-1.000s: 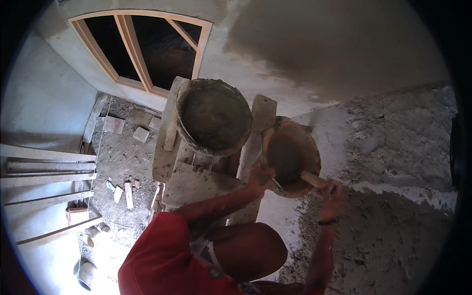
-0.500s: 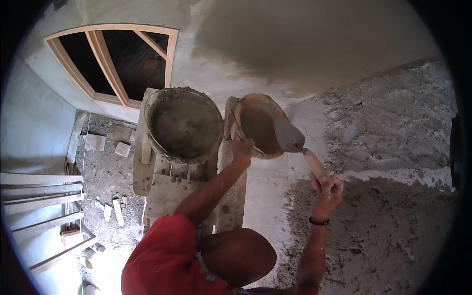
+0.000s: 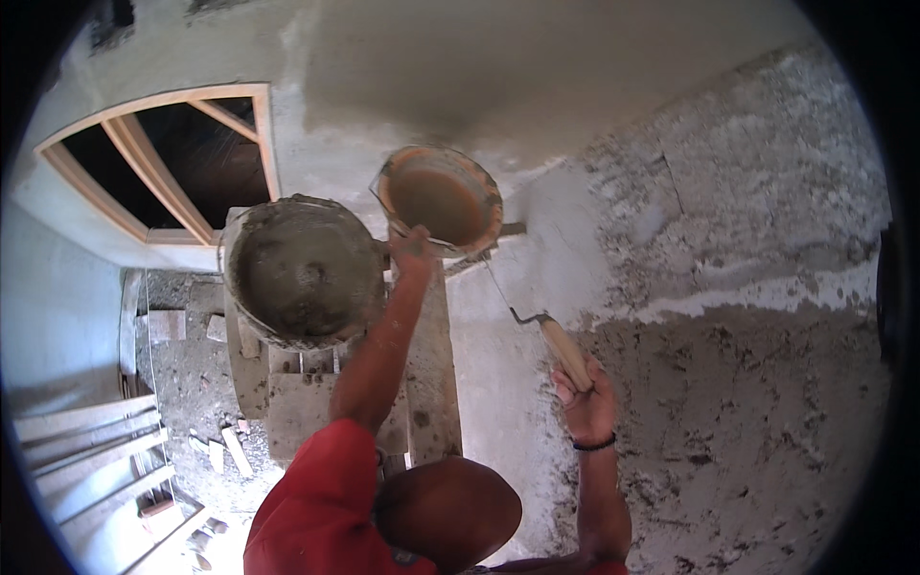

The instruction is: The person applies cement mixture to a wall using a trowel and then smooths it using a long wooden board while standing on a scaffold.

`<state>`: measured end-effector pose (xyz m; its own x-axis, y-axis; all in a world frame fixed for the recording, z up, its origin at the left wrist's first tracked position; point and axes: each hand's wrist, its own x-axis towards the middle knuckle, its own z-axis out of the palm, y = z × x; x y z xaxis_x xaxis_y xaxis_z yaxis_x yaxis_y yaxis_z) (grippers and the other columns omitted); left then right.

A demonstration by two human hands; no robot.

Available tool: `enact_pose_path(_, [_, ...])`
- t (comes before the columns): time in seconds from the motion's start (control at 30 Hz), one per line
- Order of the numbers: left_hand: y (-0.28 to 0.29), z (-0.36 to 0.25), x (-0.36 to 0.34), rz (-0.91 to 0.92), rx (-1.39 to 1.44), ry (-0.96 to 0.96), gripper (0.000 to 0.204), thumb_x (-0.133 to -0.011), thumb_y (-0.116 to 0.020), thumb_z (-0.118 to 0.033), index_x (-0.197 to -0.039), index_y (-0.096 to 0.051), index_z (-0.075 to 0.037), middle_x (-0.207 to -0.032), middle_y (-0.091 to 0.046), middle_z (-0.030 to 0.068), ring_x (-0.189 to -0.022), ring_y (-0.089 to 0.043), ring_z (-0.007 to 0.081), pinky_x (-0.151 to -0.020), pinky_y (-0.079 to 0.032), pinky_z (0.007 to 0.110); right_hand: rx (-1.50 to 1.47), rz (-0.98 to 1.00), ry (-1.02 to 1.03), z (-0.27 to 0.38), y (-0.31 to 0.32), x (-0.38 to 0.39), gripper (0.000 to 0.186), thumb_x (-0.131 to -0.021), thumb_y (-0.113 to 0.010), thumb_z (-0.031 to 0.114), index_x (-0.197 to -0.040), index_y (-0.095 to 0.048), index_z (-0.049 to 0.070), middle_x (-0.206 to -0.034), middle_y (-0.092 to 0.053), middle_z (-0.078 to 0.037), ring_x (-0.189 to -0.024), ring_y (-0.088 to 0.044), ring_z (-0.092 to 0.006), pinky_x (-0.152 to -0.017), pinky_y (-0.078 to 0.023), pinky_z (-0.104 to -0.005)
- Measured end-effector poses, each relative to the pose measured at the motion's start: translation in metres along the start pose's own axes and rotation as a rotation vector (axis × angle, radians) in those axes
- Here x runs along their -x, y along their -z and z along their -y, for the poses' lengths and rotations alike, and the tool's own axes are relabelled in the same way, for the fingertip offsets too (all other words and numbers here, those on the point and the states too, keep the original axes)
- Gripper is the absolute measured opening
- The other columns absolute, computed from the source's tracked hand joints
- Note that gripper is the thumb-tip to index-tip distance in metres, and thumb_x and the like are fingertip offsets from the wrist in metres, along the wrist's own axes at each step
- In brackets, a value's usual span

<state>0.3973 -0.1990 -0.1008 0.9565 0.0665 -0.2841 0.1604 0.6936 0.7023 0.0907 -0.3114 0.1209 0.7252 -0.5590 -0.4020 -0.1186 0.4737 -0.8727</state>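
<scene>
My left hand point(image 3: 414, 251) is closed on the near rim of an orange bucket point(image 3: 491, 216), which is coated in dried grey mortar and holds brownish liquid. A wire handle shows along its left side. To the right, my right hand point(image 3: 586, 401) grips a trowel point(image 3: 565, 353) by its pale wooden handle. The trowel points toward the bucket, apart from it; its blade appears only as a thin edge. Left of the bucket stands a wide tub point(image 3: 305, 273) full of wet grey mortar, its rim crusted.
Both containers rest on mortar-stained planks point(image 3: 431, 383). A wooden window frame point(image 3: 268, 144) is set in the wall behind. Rough, partly plastered wall point(image 3: 728, 422) spreads along the right. Boards point(image 3: 86, 422) lean at lower left, near rubble and brick pieces point(image 3: 167, 326) on the ground.
The trowel has come away from the bucket's rim and turned edge-on, with my right hand drawn back slightly. The bucket now sits more upright. The whole view has shifted.
</scene>
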Motion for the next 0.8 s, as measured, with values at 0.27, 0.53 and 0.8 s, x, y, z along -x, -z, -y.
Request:
enact_pose_path(0.27, [0.054,-0.001,-0.061,0.08,-0.395,-0.045,0.022,-0.088,-0.056,-0.001,-0.109,-0.052,-0.006,-0.088,-0.058,0.0073,-0.07,-0.061,0.02,-0.053,-0.052,0.032,0.207,0.105,-0.152,0.008,0.009,0.02,0.059,-0.087,-0.057,0.026,-0.137,-0.036,0.001,-0.096,-0.063,-0.017,-0.079,-0.066,-0.0251,-0.062,-0.057,-0.0338])
enact_pose_path(0.53, [0.08,-0.07,0.136,0.457,-0.23,0.25,0.046,-0.093,-0.057,-0.029,-0.13,-0.042,-0.007,-0.118,-0.05,0.0144,-0.104,-0.056,0.0238,-0.084,-0.052,0.042,0.289,0.253,-0.333,0.004,0.046,0.057,0.059,-0.078,-0.062,0.021,-0.13,-0.044,-0.002,-0.076,-0.051,-0.002,-0.058,-0.051,-0.0109,-0.045,-0.041,-0.0245])
enact_pose_path(0.8, [0.227,-0.18,0.126,0.065,-0.414,0.065,0.054,-0.084,-0.069,-0.021,-0.132,-0.047,-0.012,-0.12,-0.055,0.0125,-0.105,-0.058,0.0259,-0.082,-0.053,0.042,0.447,0.316,-0.432,-0.004,0.067,0.082,0.057,-0.085,-0.069,0.032,-0.123,-0.047,-0.004,-0.077,-0.053,-0.002,-0.056,-0.052,-0.0092,-0.045,-0.04,-0.0237])
